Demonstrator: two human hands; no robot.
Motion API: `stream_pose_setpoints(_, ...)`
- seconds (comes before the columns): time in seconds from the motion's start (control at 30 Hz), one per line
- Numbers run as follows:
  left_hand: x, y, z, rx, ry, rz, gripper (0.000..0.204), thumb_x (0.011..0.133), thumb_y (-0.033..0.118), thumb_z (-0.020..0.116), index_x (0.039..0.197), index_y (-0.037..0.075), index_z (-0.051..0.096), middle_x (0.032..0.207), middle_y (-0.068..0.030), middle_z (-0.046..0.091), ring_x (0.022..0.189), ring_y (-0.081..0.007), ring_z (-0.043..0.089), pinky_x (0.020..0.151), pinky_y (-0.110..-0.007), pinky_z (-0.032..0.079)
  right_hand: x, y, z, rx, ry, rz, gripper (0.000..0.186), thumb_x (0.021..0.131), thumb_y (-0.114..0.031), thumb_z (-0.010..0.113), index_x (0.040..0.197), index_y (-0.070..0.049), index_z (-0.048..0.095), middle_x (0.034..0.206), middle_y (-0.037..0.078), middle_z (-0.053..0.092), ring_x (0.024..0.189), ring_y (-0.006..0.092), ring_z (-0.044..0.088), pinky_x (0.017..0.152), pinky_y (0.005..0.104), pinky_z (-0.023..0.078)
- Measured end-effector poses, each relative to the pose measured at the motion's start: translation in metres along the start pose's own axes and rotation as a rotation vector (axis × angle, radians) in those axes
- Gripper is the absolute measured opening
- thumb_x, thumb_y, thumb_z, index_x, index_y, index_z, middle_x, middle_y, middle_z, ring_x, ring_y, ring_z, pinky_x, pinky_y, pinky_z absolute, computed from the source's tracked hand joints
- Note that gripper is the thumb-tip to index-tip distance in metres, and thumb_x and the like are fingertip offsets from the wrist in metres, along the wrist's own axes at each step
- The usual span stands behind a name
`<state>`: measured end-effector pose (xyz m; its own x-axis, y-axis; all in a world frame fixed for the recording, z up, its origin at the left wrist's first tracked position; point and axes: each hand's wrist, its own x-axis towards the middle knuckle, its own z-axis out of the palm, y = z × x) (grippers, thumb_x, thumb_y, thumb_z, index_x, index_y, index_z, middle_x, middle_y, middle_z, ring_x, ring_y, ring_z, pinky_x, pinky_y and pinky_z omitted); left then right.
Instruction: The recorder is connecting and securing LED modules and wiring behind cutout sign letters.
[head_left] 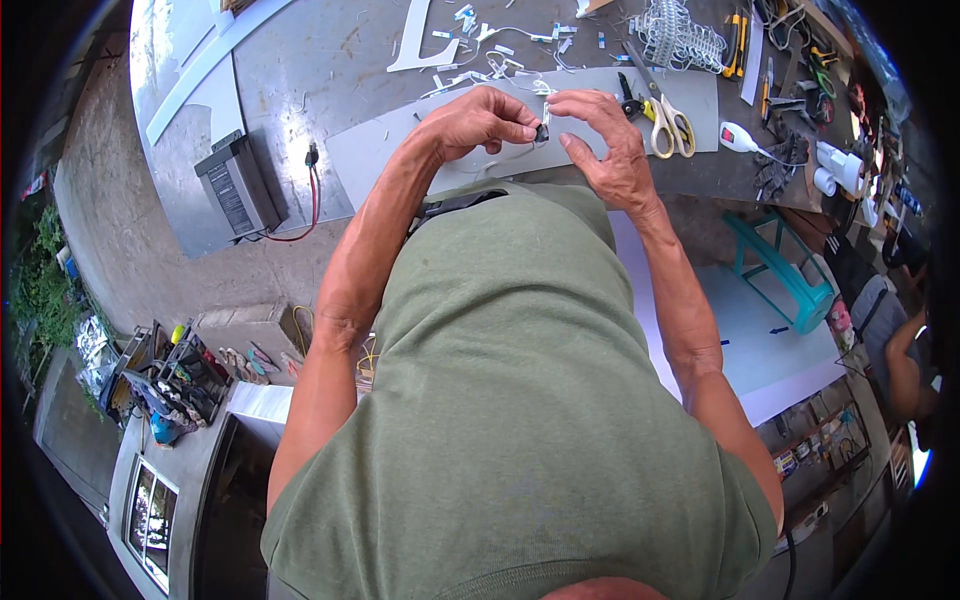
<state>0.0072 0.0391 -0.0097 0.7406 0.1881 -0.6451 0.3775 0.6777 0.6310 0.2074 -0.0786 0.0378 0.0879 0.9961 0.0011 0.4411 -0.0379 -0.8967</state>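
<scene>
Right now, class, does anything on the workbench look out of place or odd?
Mainly untidiness: small white-and-blue pieces are strewn at different angles along the far side of the table, and the white strips to their right form a tangled heap. No spill is evident.

A small black piece (542, 132) is pinched in the left hand (480, 118), between twelve and one o'clock in view.
</scene>
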Motion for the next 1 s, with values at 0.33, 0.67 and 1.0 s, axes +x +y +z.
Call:
stream_pose_setpoints(0.33,-0.003,0.008,-0.002,0.214,-0.124,-0.023,0.022,0.084,0.027,0.081,0.094,0.008,0.078,0.082,0.0007,0.072,0.069,-0.0087,0.050,0.061,-0.027,0.037,0.014,0.010,-0.010,-0.245,-0.361,-0.240,0.035,0.077,-0.011,0.077,0.111,-0.014,0.069,0.099,-0.001,0.069,0.102,0.0205,0.059,0.095,0.0395,0.041)
stream_pose_setpoints(0.67,-0.003,-0.007,0.001,0.118,-0.107,-0.034,0.023,0.087,0.029,0.080,0.091,0.006,0.077,0.080,0.0027,0.070,0.067,-0.0061,0.047,0.058,-0.025,0.034,-0.001,0.013,-0.005,-0.183,-0.292,-0.134,0.026,0.079,-0.020,0.082,0.102,-0.012,0.072,0.090,-0.001,0.069,0.095,0.0192,0.061,0.090,0.0381,0.041)
stream_pose_setpoints(1.0,-0.007,-0.003,0.004,0.149,-0.089,-0.006,0.023,0.087,0.029,0.079,0.089,0.006,0.077,0.078,0.0016,0.070,0.067,-0.0062,0.049,0.058,-0.024,0.035,-0.008,0.009,0.001,-0.260,-0.234,-0.118,0.023,0.078,-0.018,0.082,0.099,-0.012,0.074,0.091,-0.001,0.070,0.096,0.0173,0.062,0.093,0.0372,0.040)
